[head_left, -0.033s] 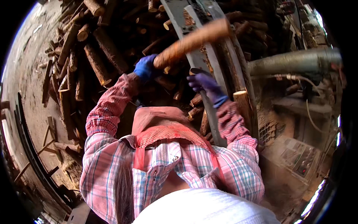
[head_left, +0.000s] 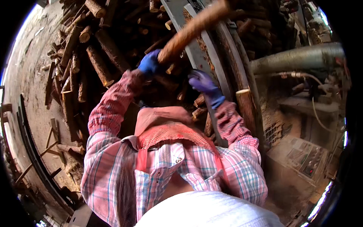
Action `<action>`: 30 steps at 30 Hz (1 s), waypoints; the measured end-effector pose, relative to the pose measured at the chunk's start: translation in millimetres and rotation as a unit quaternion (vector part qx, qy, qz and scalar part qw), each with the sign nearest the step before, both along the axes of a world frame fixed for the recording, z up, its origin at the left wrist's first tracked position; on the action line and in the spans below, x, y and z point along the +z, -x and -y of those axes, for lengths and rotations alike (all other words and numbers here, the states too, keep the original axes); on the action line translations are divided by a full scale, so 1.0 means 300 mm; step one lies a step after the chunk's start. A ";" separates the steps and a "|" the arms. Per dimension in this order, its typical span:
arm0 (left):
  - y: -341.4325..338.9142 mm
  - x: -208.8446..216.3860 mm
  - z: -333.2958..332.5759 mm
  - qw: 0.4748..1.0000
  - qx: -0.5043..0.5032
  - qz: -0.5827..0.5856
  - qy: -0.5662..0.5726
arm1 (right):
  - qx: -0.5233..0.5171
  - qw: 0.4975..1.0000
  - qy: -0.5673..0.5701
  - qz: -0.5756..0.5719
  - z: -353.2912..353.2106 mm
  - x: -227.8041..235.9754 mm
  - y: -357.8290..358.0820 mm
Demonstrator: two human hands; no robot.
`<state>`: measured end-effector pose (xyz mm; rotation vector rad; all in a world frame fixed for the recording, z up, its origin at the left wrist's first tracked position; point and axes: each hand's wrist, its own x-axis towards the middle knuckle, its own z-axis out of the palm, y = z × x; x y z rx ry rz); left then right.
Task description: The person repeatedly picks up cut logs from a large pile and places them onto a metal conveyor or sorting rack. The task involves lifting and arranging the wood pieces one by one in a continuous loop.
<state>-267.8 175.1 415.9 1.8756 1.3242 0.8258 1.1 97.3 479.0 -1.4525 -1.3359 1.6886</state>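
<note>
A brown, bark-covered log (head_left: 193, 32) slants up and to the right in front of me, blurred by motion. My left hand (head_left: 150, 65), in a blue glove, is closed round its lower end. The log's far end rises over a long metal trough (head_left: 177, 19). My right hand (head_left: 205, 84), in a purple-blue glove, hovers over the trough's near side, apart from the log. Its fingers are loosely bent and slightly apart, with nothing visible in them. Close to my right forearm, a shorter log (head_left: 245, 106) lies along the trough with its pale cut end showing.
Many cut logs (head_left: 100, 64) lie heaped ahead and to the left. At the right, a thick greenish metal cylinder (head_left: 298, 56) points toward the trough, with a pale hose (head_left: 317, 117) beneath it. A dusty control box (head_left: 308, 159) stands at the lower right.
The log has tipped more steeply, its far end swinging up and away. My right hand has drawn slightly back and its fingers are less spread. My left hand keeps its grip.
</note>
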 end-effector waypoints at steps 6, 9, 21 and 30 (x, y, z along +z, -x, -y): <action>-0.363 0.280 -0.134 0.954 -0.153 0.247 -0.076 | -0.097 0.923 -0.372 0.012 0.134 -0.101 0.025; -0.522 0.473 -0.118 0.911 -0.113 0.367 0.152 | -0.167 0.896 -0.377 -0.167 0.045 -0.022 -0.079; -0.155 0.262 -0.053 0.996 -0.022 0.089 -0.012 | -0.034 0.733 -0.223 0.641 -0.022 -0.103 -0.630; 0.563 -0.520 0.597 0.869 0.291 0.025 0.399 | -0.079 0.700 -0.507 0.497 0.004 0.001 -0.427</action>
